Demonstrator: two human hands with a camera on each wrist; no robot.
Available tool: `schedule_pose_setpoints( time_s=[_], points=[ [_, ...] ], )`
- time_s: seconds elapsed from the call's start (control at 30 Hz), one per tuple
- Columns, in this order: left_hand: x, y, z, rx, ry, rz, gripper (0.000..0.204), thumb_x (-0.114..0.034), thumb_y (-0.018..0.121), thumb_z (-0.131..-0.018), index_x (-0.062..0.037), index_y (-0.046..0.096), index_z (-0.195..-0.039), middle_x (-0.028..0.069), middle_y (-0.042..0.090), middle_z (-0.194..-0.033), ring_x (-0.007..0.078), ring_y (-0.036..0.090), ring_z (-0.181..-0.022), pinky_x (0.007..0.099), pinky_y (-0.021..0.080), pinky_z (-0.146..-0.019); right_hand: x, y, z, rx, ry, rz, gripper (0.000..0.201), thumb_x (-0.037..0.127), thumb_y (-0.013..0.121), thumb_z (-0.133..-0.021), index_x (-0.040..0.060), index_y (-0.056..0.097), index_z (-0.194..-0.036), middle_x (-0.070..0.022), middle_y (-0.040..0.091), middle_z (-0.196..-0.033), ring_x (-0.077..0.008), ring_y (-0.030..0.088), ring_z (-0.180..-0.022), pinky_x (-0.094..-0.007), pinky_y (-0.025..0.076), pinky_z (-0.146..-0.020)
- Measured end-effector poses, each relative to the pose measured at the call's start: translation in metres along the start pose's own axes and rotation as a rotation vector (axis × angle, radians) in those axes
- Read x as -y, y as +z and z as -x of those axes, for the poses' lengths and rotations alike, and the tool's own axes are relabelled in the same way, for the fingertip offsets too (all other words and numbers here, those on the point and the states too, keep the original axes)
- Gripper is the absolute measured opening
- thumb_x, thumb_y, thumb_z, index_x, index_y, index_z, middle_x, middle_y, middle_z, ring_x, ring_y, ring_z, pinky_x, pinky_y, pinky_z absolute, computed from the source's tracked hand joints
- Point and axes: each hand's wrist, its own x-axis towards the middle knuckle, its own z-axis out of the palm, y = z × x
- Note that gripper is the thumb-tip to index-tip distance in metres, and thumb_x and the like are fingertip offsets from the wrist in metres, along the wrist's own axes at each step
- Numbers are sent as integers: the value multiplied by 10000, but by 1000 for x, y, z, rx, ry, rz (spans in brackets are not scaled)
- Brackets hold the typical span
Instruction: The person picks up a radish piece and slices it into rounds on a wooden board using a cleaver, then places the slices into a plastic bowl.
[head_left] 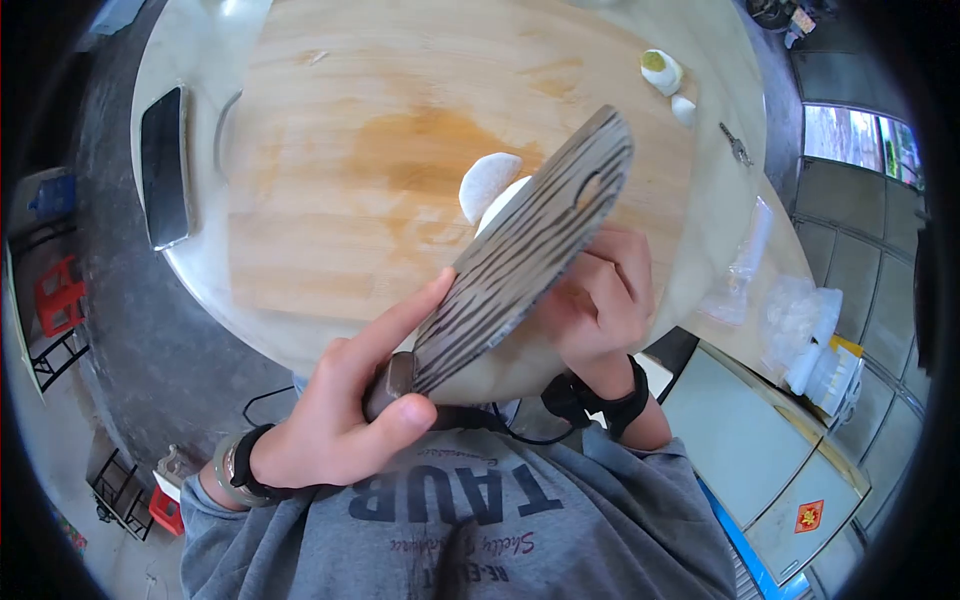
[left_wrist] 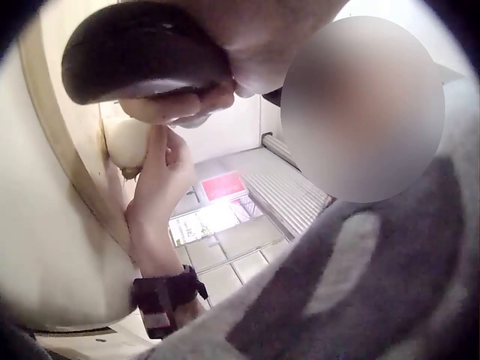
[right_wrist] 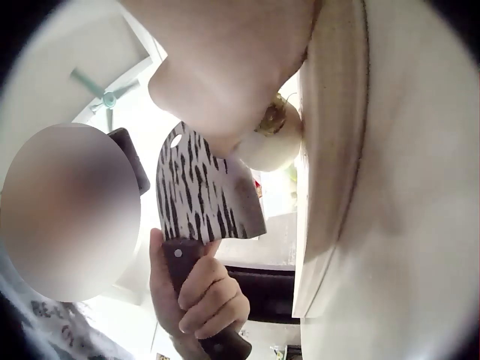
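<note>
My left hand grips the dark handle of a wide cleaver, its blade patterned with dark stripes and a hole near the tip. In the head view the blade slants over the board and hides part of a white vegetable. My right hand holds that vegetable with curled fingers; the right wrist view shows its peeled body and greenish-brown end. A cut white slice lies beside it on the wooden board. In the left wrist view, the fingers of my right hand touch the vegetable.
A green-topped vegetable end and a small white piece lie at the board's upper right. A phone is on the table's left, keys on its right. Plastic bags lie farther right.
</note>
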Motion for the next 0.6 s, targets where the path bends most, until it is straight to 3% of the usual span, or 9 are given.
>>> schedule_pose_setpoints(
  time_s=[0.1,0.17,0.3,0.47,0.6],
  points=[
    [3,3,6,-15,61,6,942,-594,565,-816,61,261,-1421,111,566,-878,157,546,-752,252,388,-665,1,2,8,12,105,-38,343,34,811,-553,91,684,-866,-43,626,-878,-222,599,-776,-315,493,-646],
    [6,6,8,-18,101,9,943,-612,546,-823,62,264,-1421,100,577,-834,140,550,-709,244,391,-632,-8,3,19,15,80,-35,337,27,797,-566,79,678,-876,-61,617,-899,-235,594,-789,-321,483,-641],
    [13,11,9,-3,152,36,948,-647,509,-838,62,269,-1420,78,597,-747,105,559,-625,227,399,-566,-40,7,33,-17,-124,27,295,17,766,-593,55,671,-870,-94,609,-913,-250,591,-792,-327,475,-640],
    [8,1,13,124,55,74,902,-605,516,-856,63,281,-1414,214,562,-1182,221,579,-1037,284,418,-865,-26,5,28,-14,-157,45,295,19,768,-572,56,675,-849,-90,611,-904,-247,590,-789,-324,474,-639],
    [25,5,11,77,163,34,874,-579,518,-867,60,283,-1414,233,487,-1312,266,504,-1197,321,370,-974,-17,4,23,-11,-137,43,296,21,770,-554,57,678,-833,-86,613,-896,-245,590,-786,-322,473,-639]
  ],
)
